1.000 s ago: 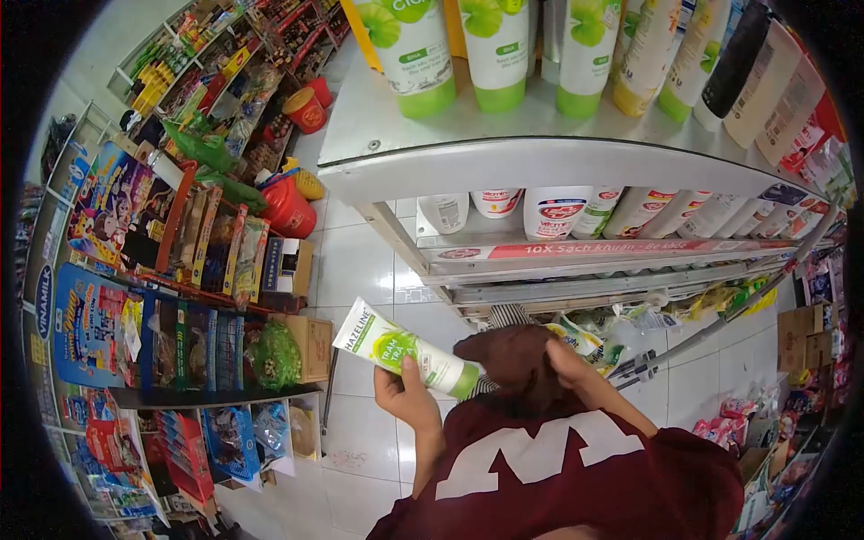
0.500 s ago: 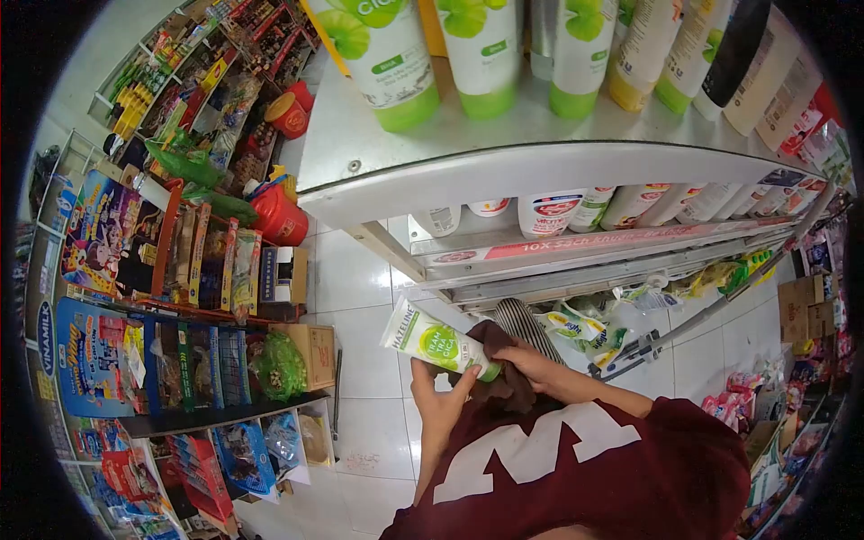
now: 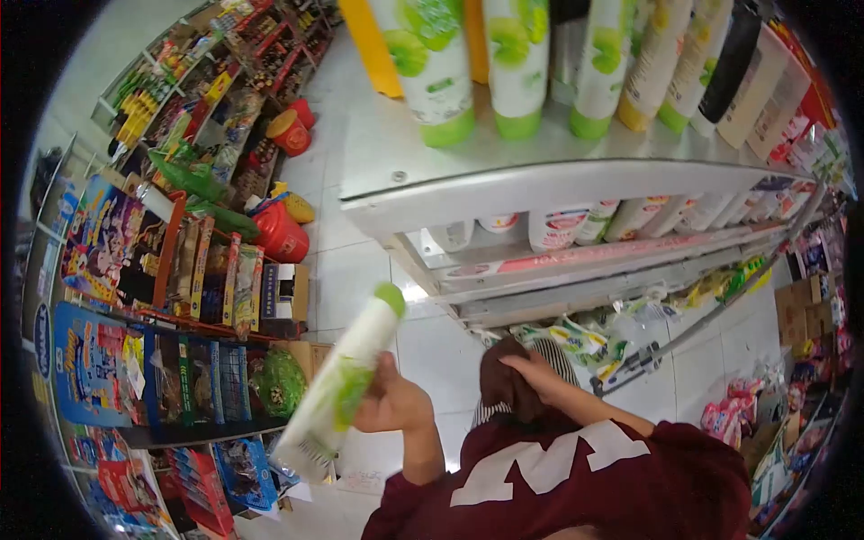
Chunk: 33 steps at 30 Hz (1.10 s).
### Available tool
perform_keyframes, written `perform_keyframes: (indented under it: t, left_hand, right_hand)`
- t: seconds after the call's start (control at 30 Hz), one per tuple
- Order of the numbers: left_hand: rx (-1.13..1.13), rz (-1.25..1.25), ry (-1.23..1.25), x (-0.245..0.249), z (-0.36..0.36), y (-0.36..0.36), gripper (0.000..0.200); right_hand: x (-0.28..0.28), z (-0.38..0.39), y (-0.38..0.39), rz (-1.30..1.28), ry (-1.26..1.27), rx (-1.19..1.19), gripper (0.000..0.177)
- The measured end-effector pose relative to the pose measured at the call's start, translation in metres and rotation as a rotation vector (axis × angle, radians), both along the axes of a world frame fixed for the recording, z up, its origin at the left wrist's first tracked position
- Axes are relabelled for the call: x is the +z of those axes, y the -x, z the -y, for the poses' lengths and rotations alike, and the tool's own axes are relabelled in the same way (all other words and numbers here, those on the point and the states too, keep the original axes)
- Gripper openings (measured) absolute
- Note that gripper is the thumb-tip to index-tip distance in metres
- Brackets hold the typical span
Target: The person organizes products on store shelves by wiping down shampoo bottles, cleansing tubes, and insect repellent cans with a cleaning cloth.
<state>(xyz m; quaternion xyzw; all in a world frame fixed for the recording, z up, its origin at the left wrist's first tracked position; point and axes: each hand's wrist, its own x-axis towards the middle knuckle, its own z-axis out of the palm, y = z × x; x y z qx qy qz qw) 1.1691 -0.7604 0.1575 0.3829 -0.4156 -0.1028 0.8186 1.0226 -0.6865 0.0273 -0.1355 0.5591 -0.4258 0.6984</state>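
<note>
A white and green squeeze tube (image 3: 340,382) is gripped in my left hand (image 3: 396,403), out to the left of my body. The tube is tilted, its green cap uppermost and its flat end down; its print is smeared by motion. Against my lap, my right hand (image 3: 538,374) is closed on a dark brown cloth (image 3: 504,380), which hangs bunched below the fingers. The tube and the cloth are apart. On the metal shelf top (image 3: 576,162) ahead, similar green-capped tubes (image 3: 436,81) stand upright in a row, with yellow-capped ones (image 3: 655,67) further right.
A lower shelf holds several bottles (image 3: 556,230) behind a red label strip. At left, racks of packaged goods (image 3: 193,387) line the tiled floor (image 3: 346,270), near a red bucket (image 3: 281,232). Cardboard boxes (image 3: 804,306) and pink packets (image 3: 733,409) are at right.
My left hand has carried the tube left, away from the cloth, and turned it so the cap points up. My right hand stays on the cloth. The view has shifted slightly.
</note>
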Motion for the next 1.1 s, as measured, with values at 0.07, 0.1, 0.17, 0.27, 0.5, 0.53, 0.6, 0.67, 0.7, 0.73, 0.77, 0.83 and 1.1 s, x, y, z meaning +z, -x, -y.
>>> perform_keyframes:
  t: [0.07,0.1,0.17,0.27,0.5,0.53,0.6,0.67,0.7,0.73,0.77,0.83,1.1]
  left_hand:
    - [0.015,0.047,0.327,0.043,0.034,0.001,0.041]
    - [-0.016,0.027,0.314,0.064,0.046,0.005,0.040]
    - [-0.092,0.053,0.208,0.089,0.066,0.010,0.038]
    - [-0.228,0.211,0.158,0.121,0.091,0.014,0.031]
    - [-0.277,0.510,0.068,0.137,0.114,0.024,0.036]
    - [-0.274,0.537,0.069,0.136,0.113,0.026,0.035]
    - [-0.324,0.517,-0.033,0.134,0.112,0.025,0.035]
    - [-0.469,0.444,-0.128,0.132,0.110,0.021,0.036]
    - [-0.438,0.490,-0.130,0.129,0.109,0.018,0.035]
    - [-0.406,0.535,-0.134,0.125,0.109,0.015,0.035]
    - [-0.371,0.580,-0.139,0.122,0.108,0.013,0.035]
    - [-0.298,0.595,-0.146,0.127,0.103,0.013,0.034]
    - [-0.176,0.688,-0.174,0.127,0.114,0.019,0.034]
  right_hand:
    - [-0.018,-0.010,0.000,-0.115,-0.044,0.026,0.048]
    - [-0.018,-0.013,0.000,-0.114,-0.058,0.048,0.045]
    - [-0.022,-0.017,0.002,-0.136,-0.089,0.093,0.044]
    - [-0.035,-0.021,0.003,-0.092,-0.065,0.097,0.042]
    - [-0.044,-0.001,-0.004,-0.072,-0.082,0.044,0.033]
    - [-0.043,0.001,-0.005,-0.065,-0.049,0.052,0.033]
    - [-0.046,-0.001,-0.005,-0.052,0.014,0.064,0.034]
    - [-0.052,0.000,-0.003,-0.111,-0.014,0.102,0.035]
    - [-0.057,-0.001,-0.002,-0.128,-0.032,0.113,0.034]
    - [-0.060,-0.002,-0.001,-0.146,-0.049,0.127,0.034]
    - [-0.064,-0.003,0.001,-0.140,-0.063,0.125,0.034]
    - [-0.067,-0.006,0.001,-0.119,-0.094,0.124,0.034]
    - [-0.095,-0.006,0.021,-0.098,-0.071,0.077,0.036]
